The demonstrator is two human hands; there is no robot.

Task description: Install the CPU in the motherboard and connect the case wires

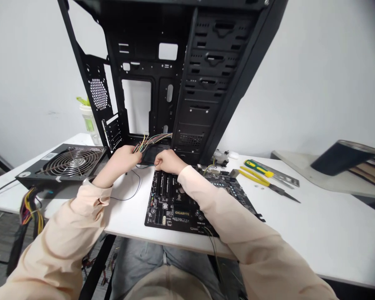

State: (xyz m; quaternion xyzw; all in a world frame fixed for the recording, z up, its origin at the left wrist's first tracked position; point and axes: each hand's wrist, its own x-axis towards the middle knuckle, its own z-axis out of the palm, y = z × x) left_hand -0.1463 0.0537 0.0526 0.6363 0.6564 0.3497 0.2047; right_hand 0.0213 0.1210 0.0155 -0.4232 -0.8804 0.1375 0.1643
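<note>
Over white tabletop point(125, 216), left hand point(123, 163) clasps coloured wires point(153, 140), right hand point(171, 161) pinches thin cable point(146, 167).

White tbl point(303, 241) carries: PSU point(71, 164), L; open PC case point(200, 96), far ctr; motherboard point(187, 204), flat, ctr by near edge; R of motherboard, ylw-handled pliers point(271, 186), grn/ylw screwdriver point(258, 167), 2 small loose pcs point(262, 188); grn-lidded bottle point(89, 116), far L.

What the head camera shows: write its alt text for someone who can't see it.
A person's left hand holds a bundle of coloured wires at the foot of an open black computer case, while the right hand pinches a thin wire. On the white table lie a Gigabyte motherboard, a power supply at left, and pliers and a screwdriver at right.
</note>
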